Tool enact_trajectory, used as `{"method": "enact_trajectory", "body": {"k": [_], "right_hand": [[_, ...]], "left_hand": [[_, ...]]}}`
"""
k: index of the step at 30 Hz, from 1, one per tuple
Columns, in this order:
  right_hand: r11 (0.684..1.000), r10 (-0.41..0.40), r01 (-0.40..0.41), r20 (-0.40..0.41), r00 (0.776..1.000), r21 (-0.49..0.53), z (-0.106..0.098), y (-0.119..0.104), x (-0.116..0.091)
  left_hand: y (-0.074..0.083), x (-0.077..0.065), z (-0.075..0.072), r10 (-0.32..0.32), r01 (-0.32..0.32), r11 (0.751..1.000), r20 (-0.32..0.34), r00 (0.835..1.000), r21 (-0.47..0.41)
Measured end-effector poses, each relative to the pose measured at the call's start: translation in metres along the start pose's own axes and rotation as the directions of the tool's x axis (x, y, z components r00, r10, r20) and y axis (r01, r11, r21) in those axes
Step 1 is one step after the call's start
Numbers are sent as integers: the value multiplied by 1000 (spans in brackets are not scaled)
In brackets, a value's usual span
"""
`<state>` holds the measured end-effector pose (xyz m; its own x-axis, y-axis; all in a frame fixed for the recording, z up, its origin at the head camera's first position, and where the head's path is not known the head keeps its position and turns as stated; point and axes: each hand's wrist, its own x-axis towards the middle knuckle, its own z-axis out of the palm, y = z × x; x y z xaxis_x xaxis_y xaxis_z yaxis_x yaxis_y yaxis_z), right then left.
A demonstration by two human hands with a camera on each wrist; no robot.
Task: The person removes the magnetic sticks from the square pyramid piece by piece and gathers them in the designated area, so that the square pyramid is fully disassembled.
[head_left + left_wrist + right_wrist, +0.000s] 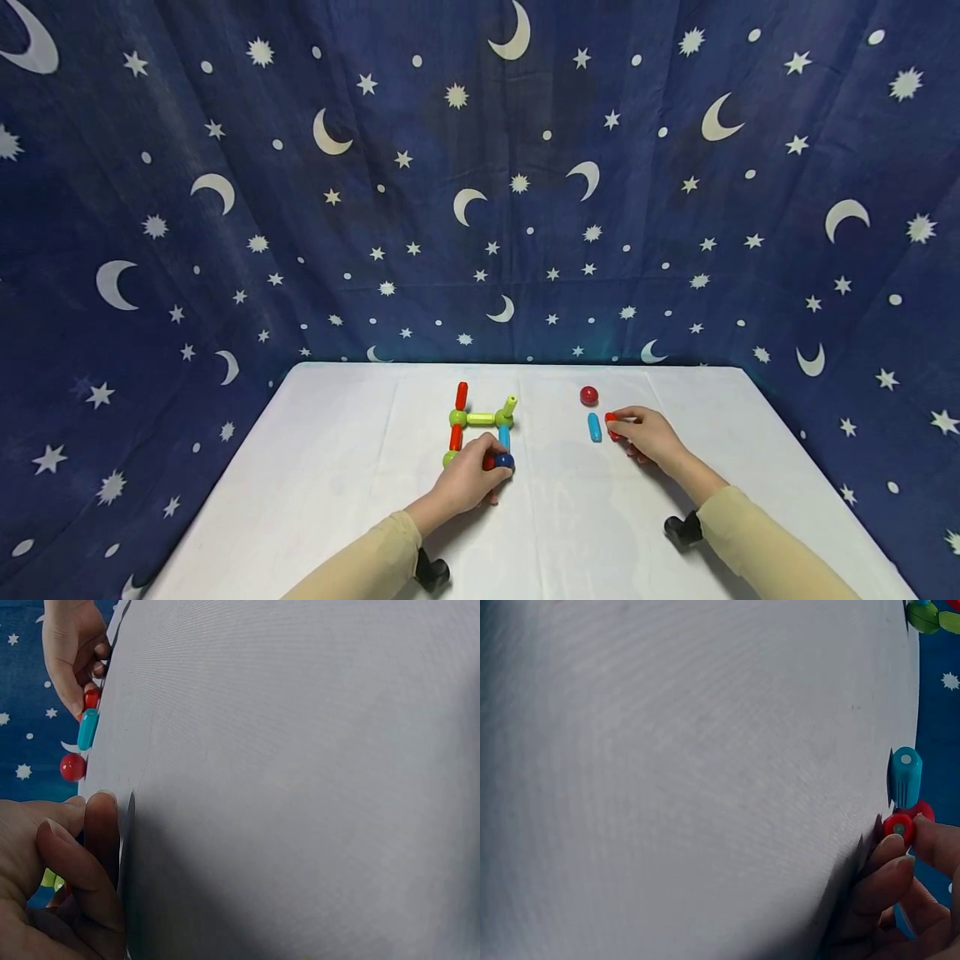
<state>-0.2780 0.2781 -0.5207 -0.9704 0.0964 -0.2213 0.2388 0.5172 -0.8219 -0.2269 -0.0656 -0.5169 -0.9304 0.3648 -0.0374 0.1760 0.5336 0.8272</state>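
A square-like frame of magnetic rods and balls lies on the white table. Its far side is a lime rod between two green balls; a red rod forms the left side, a light-blue rod the right. Another red rod and a short lime rod stick out from the far corners. At the near right corner, my left hand pinches the dark-blue ball, its fingers partly covering the near red rod. My right hand pinches a loose red rod between thumb and finger.
Left of the right hand lies a loose light-blue rod, with a red ball behind it. The white table ends at a dark-blue star-and-moon cloth hanging behind and at both sides.
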Motion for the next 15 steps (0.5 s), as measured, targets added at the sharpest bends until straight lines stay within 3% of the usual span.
{"method": "enact_trajectory", "body": {"k": [15], "right_hand": [[999, -11, 12, 9, 1000, -30, -1, 1, 0]], "left_hand": [[-2, 0, 1, 8, -8, 1000, -9, 1000, 8]]}}
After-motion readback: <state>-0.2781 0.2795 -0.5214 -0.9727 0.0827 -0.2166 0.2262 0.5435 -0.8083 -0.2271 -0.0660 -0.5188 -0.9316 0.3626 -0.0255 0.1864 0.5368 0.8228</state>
